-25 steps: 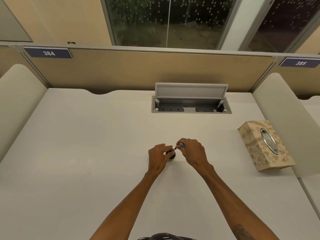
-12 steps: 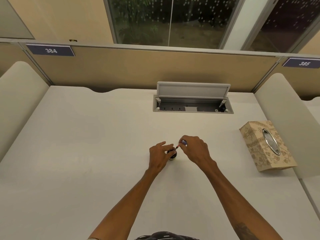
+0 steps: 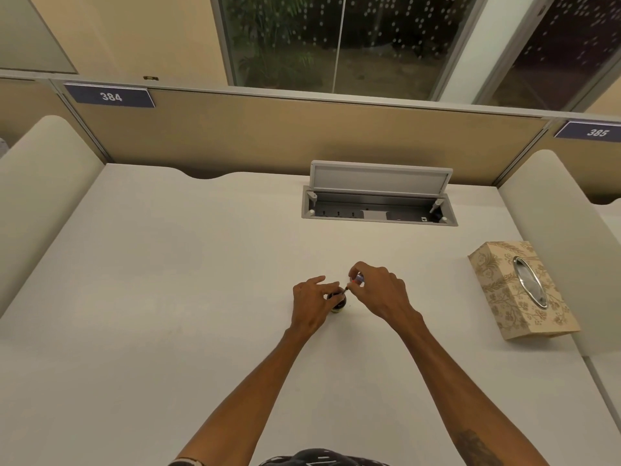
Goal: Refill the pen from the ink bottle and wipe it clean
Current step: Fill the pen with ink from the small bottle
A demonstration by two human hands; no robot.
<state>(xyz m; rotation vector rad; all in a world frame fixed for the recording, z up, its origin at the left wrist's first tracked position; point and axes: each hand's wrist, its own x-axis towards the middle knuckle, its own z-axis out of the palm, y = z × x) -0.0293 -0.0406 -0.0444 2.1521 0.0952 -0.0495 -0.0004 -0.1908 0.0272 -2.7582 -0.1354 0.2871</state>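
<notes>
At the middle of the white desk [image 3: 168, 297], the right hand [image 3: 376, 294] pinches the pen [image 3: 357, 281] between thumb and fingertips, its tip angled down toward the mouth of the dark ink bottle [image 3: 337, 301]. Beside it, the left hand [image 3: 311, 304] wraps its fingers around the bottle, which stands on the desk. Well to the right lies a patterned tissue box [image 3: 517, 290].

Warm, even light is falling from above; the desk [image 3: 168, 297] is showing soft shadows, and the edges are bending from wide-angle distortion.
</notes>
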